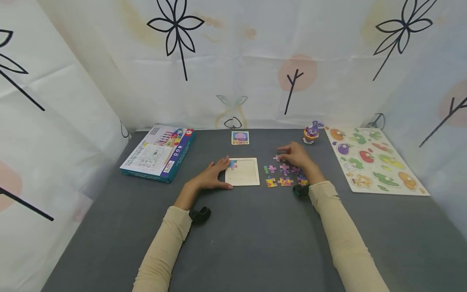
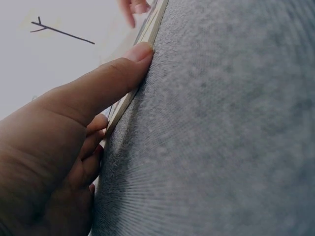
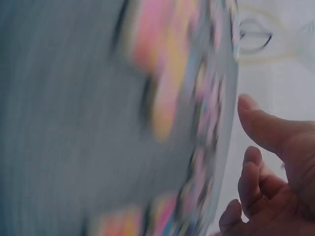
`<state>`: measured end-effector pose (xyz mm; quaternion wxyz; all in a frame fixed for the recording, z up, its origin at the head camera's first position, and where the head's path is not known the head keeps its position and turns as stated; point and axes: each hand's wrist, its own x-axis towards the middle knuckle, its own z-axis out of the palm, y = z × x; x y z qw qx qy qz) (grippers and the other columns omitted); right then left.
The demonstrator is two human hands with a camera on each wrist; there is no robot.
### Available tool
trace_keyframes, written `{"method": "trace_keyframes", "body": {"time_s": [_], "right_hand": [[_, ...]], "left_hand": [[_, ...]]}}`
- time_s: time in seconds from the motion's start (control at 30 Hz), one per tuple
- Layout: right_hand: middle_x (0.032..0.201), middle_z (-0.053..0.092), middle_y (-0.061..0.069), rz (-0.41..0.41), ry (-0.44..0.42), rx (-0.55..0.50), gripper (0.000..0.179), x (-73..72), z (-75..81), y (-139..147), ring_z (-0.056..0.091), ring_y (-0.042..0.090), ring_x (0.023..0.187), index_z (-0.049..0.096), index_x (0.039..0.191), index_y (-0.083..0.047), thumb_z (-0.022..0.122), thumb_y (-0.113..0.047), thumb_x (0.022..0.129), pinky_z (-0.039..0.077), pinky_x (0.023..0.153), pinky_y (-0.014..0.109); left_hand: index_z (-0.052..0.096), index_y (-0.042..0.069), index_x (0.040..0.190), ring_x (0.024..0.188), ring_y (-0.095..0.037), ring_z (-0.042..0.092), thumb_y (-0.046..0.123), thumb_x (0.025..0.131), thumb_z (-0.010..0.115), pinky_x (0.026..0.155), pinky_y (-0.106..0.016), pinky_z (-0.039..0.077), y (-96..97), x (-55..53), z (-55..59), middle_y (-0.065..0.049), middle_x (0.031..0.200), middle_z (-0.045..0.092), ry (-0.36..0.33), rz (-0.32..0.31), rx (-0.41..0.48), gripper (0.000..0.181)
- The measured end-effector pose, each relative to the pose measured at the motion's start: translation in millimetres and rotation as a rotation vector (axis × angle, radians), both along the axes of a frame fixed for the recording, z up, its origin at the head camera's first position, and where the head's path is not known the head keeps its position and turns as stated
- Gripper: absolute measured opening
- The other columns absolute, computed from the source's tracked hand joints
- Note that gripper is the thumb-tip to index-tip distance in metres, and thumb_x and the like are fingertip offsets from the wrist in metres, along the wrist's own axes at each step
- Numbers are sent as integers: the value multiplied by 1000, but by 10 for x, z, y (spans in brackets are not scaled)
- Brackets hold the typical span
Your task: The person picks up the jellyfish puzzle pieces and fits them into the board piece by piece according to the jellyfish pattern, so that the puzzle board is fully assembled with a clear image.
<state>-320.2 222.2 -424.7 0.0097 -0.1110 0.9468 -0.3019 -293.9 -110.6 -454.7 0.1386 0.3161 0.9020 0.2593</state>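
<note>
A square wooden puzzle tray (image 1: 242, 172) lies on the table, with joined puzzle pieces (image 1: 232, 164) in its upper left corner. My left hand (image 1: 213, 176) holds the tray by its left side; in the left wrist view the thumb (image 2: 135, 56) presses along the tray's edge. Loose jigsaw pieces (image 1: 284, 169) are spread to the right of the tray. Over their far end hovers my right hand (image 1: 296, 156), near a pink piece (image 1: 276, 158). Thumb and fingers stand apart with nothing visible between them in the right wrist view, where the pieces are blurred.
A small picture card (image 1: 240, 138) lies behind the tray. At the left is a puzzle box (image 1: 158, 154). A purple figurine (image 1: 312, 132) stands at the back right, beside a vegetable picture board (image 1: 375, 162). Patterned cloth (image 1: 233, 61) hangs behind the table.
</note>
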Motion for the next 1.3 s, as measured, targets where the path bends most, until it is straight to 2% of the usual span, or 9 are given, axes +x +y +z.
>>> {"method": "trace_keyframes", "body": {"time_s": [0.17,0.27,0.33,0.43,0.57,0.63,0.87,1.07,1.3], "right_hand": [[86,59,16,32,-73,-8,33,-41,-31,167,37,17,68,64,113,1,67,-10,82,31,63,28],[75,60,10,61,-85,-27,34,-46,-38,203,35,14,61,64,112,2,69,-10,80,31,60,27],[62,51,3,76,-86,-33,33,-46,-41,220,31,13,57,64,111,2,69,-8,80,30,58,26],[56,43,-3,93,-87,-32,33,-44,-42,243,29,13,55,64,111,2,69,-7,79,29,57,26],[69,59,5,67,-86,-10,32,-53,-30,243,36,15,62,66,110,1,70,-9,80,31,61,27],[74,61,9,48,-62,14,31,-56,-22,215,37,15,64,67,108,0,70,-12,80,31,61,27],[63,38,3,77,44,-8,30,9,42,-333,34,15,62,70,103,1,72,-13,77,28,59,26],[52,28,-4,155,-2,-72,28,40,16,-873,25,10,50,70,101,1,73,-11,76,23,49,22],[55,30,-3,140,-72,-88,32,-7,-57,-1088,28,11,53,71,103,-3,76,-13,73,23,49,22]], "left_hand": [[14,6,148,144,-26,6,43,78,70,114,-51,1,-20,-5,0,-10,156,8,4,-1,-10,96],[13,6,148,144,-25,5,44,78,69,114,-51,1,-16,-11,-7,-10,156,7,-1,-7,-17,97],[12,7,148,144,-24,4,44,78,69,114,-50,0,-12,-13,-13,-9,156,6,-8,-9,-20,97],[12,7,148,144,-24,4,45,78,69,114,-50,0,-16,-16,-23,-9,156,6,-13,-6,-17,98],[12,6,148,144,-25,4,45,78,69,114,-51,0,-26,-22,-21,-10,156,6,-13,2,-8,98],[12,7,148,144,-25,4,44,78,69,114,-50,-1,-22,-21,-13,-9,156,6,-15,2,-7,97],[11,8,148,144,-23,3,45,79,68,115,-49,-1,-4,-14,-5,-8,156,4,-14,0,-41,97],[10,8,148,144,-24,2,47,80,66,114,-50,0,-19,-8,12,-7,156,3,-21,-6,-34,97],[11,7,148,144,-24,3,46,80,66,114,-51,0,-36,-9,12,-7,156,3,1,-27,-27,96]]}}
